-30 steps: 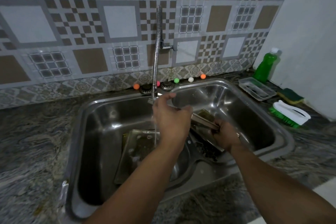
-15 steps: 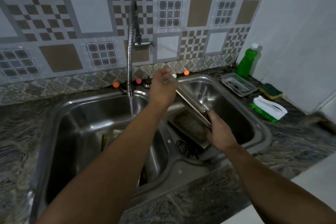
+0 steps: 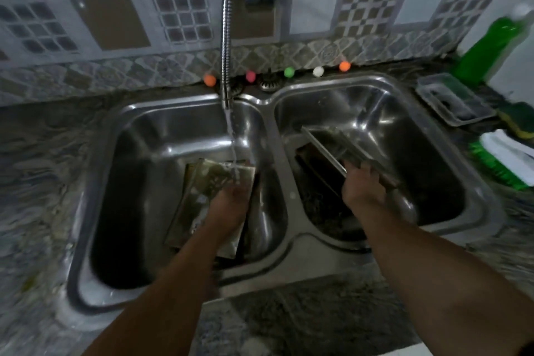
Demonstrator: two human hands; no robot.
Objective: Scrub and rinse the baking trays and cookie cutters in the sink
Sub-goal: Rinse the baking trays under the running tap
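A double steel sink (image 3: 291, 246) fills the view. Water runs from the flexible tap (image 3: 226, 37) into the left basin onto a soapy baking tray (image 3: 202, 182) that leans there. My left hand (image 3: 231, 205) rests on that tray's near end, under the stream; its grip is blurred. In the right basin my right hand (image 3: 365, 182) is closed on the near edge of a second tray (image 3: 338, 141), holding it tilted above the basin floor. Dark cookie cutters (image 3: 320, 205) lie heaped in the right basin below it.
On the counter to the right are a green soap bottle (image 3: 488, 49), a clear plastic box (image 3: 453, 101), a yellow-green sponge (image 3: 518, 121) and a white scrub brush with green bristles (image 3: 508, 159). Several small coloured balls (image 3: 289, 72) line the back ledge. Patterned tiles rise behind.
My left hand let go of the tray held over the right basin and dropped onto the tray in the left basin. My right hand lowered its tray deeper into the right basin.
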